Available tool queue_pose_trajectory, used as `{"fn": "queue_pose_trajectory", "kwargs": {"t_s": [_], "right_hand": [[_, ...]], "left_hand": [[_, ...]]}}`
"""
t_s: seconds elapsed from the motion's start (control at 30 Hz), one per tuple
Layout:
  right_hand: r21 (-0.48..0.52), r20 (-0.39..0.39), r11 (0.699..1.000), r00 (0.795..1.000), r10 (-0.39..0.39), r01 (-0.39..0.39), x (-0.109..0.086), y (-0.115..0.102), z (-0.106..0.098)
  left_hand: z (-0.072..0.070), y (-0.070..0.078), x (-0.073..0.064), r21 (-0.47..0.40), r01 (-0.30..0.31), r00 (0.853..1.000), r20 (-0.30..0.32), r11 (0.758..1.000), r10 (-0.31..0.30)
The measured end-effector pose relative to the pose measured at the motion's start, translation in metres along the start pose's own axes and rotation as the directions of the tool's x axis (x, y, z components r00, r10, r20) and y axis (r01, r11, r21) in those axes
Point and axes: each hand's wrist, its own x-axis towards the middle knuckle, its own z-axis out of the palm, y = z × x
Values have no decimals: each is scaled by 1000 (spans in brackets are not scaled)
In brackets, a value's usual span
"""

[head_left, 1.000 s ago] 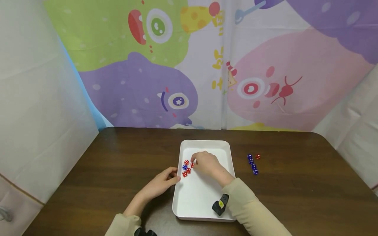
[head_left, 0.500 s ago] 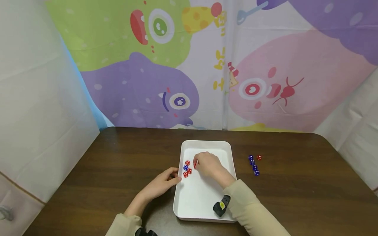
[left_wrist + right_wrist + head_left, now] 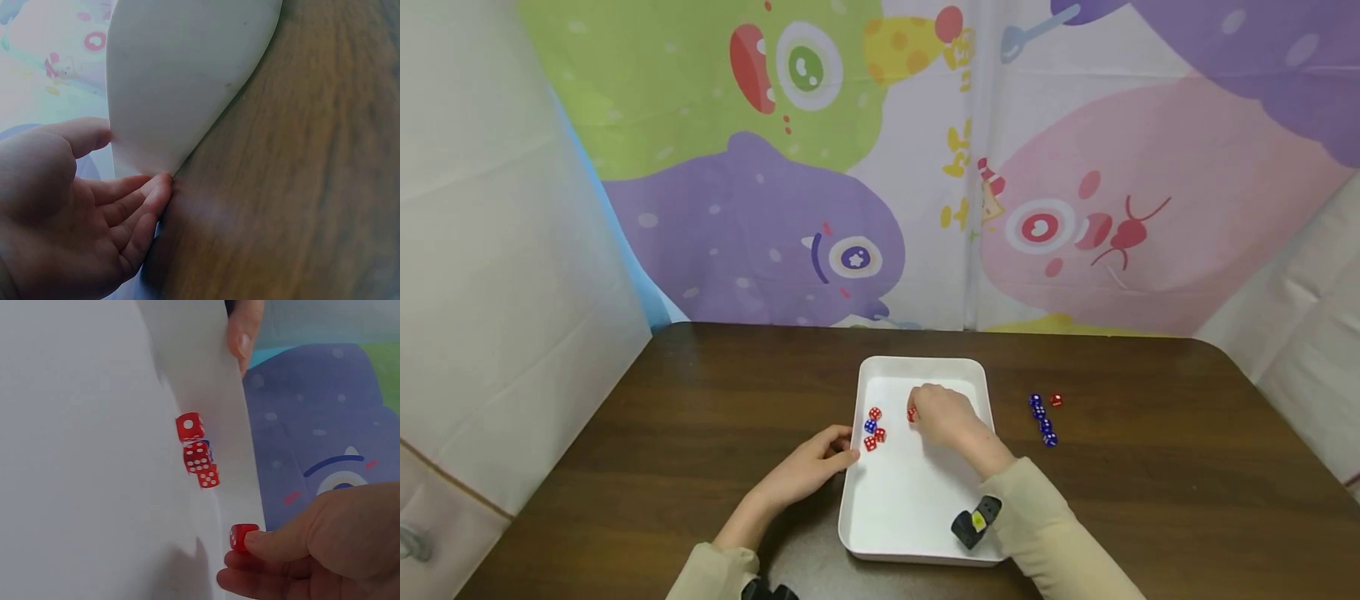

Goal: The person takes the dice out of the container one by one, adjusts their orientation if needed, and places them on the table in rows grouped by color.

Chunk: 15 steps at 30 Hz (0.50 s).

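In the head view, a white tray [image 3: 917, 533] lies on the table. My right hand [image 3: 943, 414] is over the tray's far half and pinches a red die [image 3: 240, 537] between thumb and fingers. Near the tray's left wall sit several dice: a round-cornered red die [image 3: 875, 413], a blue die [image 3: 870, 426] and two more red dice, one of them a red die [image 3: 870, 443] nearest to me. My left hand [image 3: 808, 467] holds the tray's left edge, thumb at the rim and fingertips against the outer wall, low near the table in the left wrist view.
On the brown table [image 3: 1150, 467] right of the tray, several blue dice [image 3: 1042, 419] stand in a slanted row. One red die [image 3: 1057, 400] lies beside the row's far end. A printed cartoon curtain [image 3: 760, 242] hangs behind the table.
My right hand has moved right, away from the dice group, with the red die in its fingers. My left hand stays at the tray's edge.
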Motion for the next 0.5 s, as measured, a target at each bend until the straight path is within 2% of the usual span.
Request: {"fn": "queue_pose_trajectory", "kwargs": {"t_s": [0.13, 0.3, 0.5], "right_hand": [[-31, 25, 999, 1000, -12, 12, -5, 4, -7], [-68, 12, 997, 1000, -27, 27, -12, 12, -19], [-34, -12, 999, 1000, -8, 8, -24, 23, -35]], "left_hand": [[0, 0, 0, -1, -4, 1000, 0, 1000, 4], [1, -1, 0, -16, -7, 1000, 4, 1000, 7], [1, -1, 0, -24, -8, 1000, 4, 1000, 8]]}}
